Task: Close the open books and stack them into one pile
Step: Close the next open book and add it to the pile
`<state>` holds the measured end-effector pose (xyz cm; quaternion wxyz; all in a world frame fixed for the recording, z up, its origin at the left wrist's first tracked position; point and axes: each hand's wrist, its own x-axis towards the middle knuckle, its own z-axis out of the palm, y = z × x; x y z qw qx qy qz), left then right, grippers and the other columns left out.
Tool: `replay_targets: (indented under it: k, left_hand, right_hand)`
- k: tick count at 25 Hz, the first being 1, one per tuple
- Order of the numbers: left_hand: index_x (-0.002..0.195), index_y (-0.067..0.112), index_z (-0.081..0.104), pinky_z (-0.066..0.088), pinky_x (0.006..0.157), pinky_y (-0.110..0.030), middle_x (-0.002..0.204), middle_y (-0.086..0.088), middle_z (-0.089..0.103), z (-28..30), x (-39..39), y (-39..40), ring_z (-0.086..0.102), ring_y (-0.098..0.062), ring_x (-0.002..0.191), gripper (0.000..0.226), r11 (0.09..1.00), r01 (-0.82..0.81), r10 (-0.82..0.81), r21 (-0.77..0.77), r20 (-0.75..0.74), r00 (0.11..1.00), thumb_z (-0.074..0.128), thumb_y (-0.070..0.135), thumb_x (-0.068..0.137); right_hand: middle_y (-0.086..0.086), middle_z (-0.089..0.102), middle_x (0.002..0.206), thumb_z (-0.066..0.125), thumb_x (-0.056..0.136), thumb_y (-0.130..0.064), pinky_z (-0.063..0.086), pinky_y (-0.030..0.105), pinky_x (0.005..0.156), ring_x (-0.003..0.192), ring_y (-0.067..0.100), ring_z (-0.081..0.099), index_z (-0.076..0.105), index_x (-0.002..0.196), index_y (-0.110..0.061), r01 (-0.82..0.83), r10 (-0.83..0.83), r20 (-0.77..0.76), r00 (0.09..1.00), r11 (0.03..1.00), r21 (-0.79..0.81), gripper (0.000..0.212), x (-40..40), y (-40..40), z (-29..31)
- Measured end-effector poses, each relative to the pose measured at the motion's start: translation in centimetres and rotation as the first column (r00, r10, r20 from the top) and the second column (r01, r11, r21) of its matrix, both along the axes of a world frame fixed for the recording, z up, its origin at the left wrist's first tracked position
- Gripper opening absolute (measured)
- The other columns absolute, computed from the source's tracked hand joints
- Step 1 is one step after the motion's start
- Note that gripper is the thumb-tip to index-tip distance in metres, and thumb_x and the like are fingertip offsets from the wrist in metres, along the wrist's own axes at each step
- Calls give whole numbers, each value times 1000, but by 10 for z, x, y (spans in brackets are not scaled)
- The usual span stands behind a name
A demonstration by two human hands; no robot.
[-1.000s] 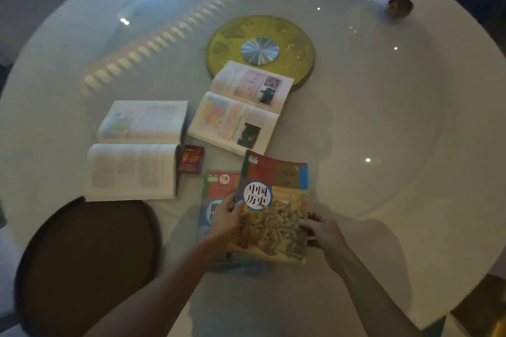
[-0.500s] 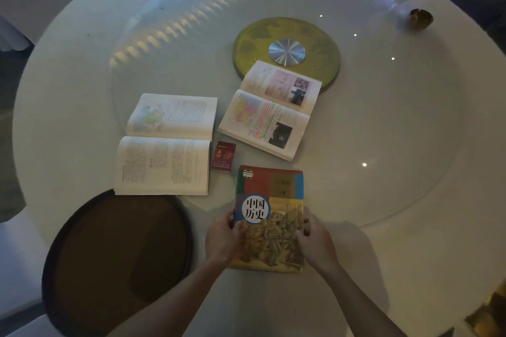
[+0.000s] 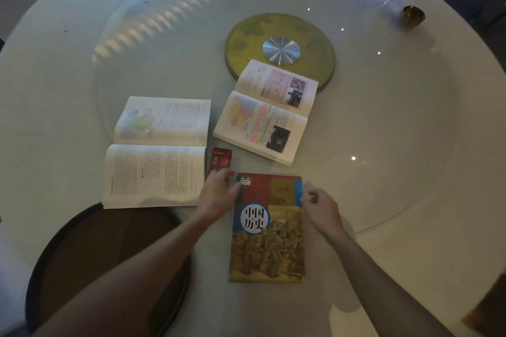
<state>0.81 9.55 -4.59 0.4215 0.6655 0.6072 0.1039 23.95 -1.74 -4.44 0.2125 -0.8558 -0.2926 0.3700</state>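
A closed history textbook with a red, blue and tan cover lies flat near the table's front edge, covering another closed book beneath it. My left hand hovers at its upper left corner, fingers spread and holding nothing. My right hand is at its upper right edge, fingers loosely curled and holding nothing. Two books lie open farther back: a large one at the left and a colourful one in the middle, its far page over the yellow disc.
A small red pack lies between the large open book and the closed pile. A yellow disc with a metal hub sits at the centre of the round white table. A dark round tray is front left; a small brown object far right.
The top textbook was slid left and squared over the book beneath it. Both hands have let go and moved up from its lower sides to its upper corners.
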Motion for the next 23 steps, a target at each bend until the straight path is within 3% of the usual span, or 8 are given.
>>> replay_targets:
  k: [5, 8, 10, 13, 15, 17, 18, 23]
  left_hand:
    - [144, 11, 52, 53, 102, -45, 138, -9, 60, 11, 33, 99, 61, -24, 122, 57, 997, -67, 66, 22, 41, 997, 67, 27, 91]
    - [151, 13, 42, 50, 106, -43, 148, -9, 52, 2, 49, 138, 53, -28, 134, 68, 993, -113, 114, -25, 15, 993, 69, 30, 91]
    - [153, 14, 38, 53, 103, -45, 147, -8, 51, -8, 56, 157, 53, -29, 133, 73, 989, -140, 141, -56, 10, 990, 71, 33, 90]
    - [150, 15, 42, 55, 99, -49, 140, -8, 55, -22, 64, 179, 57, -29, 128, 73, 990, -137, 136, -44, -8, 991, 73, 35, 88]
    - [141, 16, 50, 54, 99, -49, 130, -11, 58, -28, 71, 190, 58, -32, 123, 64, 988, -150, 146, -22, -122, 982, 72, 40, 86]
    - [135, 12, 52, 49, 101, -49, 127, -14, 55, -28, 76, 197, 53, -35, 121, 64, 984, -174, 161, -28, -272, 949, 71, 48, 85]
    - [133, 11, 53, 50, 100, -49, 125, -14, 56, -29, 77, 198, 54, -34, 120, 65, 978, -197, 173, -66, -271, 947, 71, 50, 84]
    - [123, 15, 72, 56, 89, -40, 111, -7, 73, -25, 94, 189, 68, -24, 101, 42, 962, -197, 208, -190, 40, 977, 70, 37, 86]
  right_hand:
    - [7, 65, 120, 68, 96, -26, 56, 50, 101, 113, 22, 61, 63, 131, -6, 170, -146, -213, 966, 980, 99, 40, 36, 79, 2]
    - [8, 66, 114, 71, 95, -28, 55, 50, 99, 107, 20, 60, 66, 108, -18, 263, -205, -353, 913, 957, 122, 16, 48, 113, -3]
    - [5, 69, 116, 74, 93, -32, 57, 49, 97, 110, 23, 65, 66, 98, -21, 300, -221, -418, 881, 945, 132, 15, 55, 129, -11]
    - [9, 76, 114, 72, 94, -31, 63, 41, 81, 105, 26, 73, 73, 110, -12, 331, -217, -485, 847, 929, 163, 25, 63, 147, -24]
    - [9, 78, 110, 70, 95, -28, 57, 36, 73, 97, 25, 74, 73, 113, -10, 338, -215, -523, 825, 929, 152, 26, 65, 158, -30]
    - [7, 78, 109, 66, 96, -27, 54, 35, 74, 95, 23, 71, 73, 113, -13, 347, -226, -555, 801, 930, 122, 22, 69, 162, -33]
    - [6, 78, 110, 63, 99, -24, 56, 36, 76, 97, 22, 71, 72, 114, -15, 353, -236, -560, 794, 929, 109, 20, 71, 161, -33]
    - [6, 77, 111, 58, 102, -19, 59, 43, 90, 102, 23, 72, 72, 110, -18, 409, -289, -544, 787, 906, 109, 16, 109, 131, -20]
